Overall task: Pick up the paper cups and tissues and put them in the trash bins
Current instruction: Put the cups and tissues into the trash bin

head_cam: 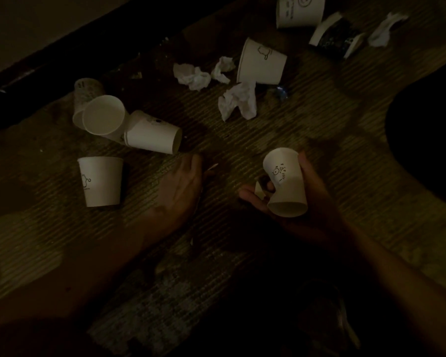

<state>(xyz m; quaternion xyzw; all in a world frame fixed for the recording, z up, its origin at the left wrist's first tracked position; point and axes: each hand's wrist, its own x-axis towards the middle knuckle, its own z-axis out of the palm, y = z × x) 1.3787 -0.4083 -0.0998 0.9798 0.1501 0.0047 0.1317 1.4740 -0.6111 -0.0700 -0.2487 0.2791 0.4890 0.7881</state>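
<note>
Dim carpet (294, 135): strewn cups (152, 136), perhaps crumpled tissues (238, 103).

top cup (300, 11): cut by upper edge | dark round shape (428, 130): cut by right edge | left hand (180, 186): fingertips lost in shadow

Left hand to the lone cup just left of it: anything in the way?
Nothing visible: only bare carpet lies between the left hand and the lone cup. The tipped cups sit farther back, off that line. The frame is dark; small debris could hide.
</note>
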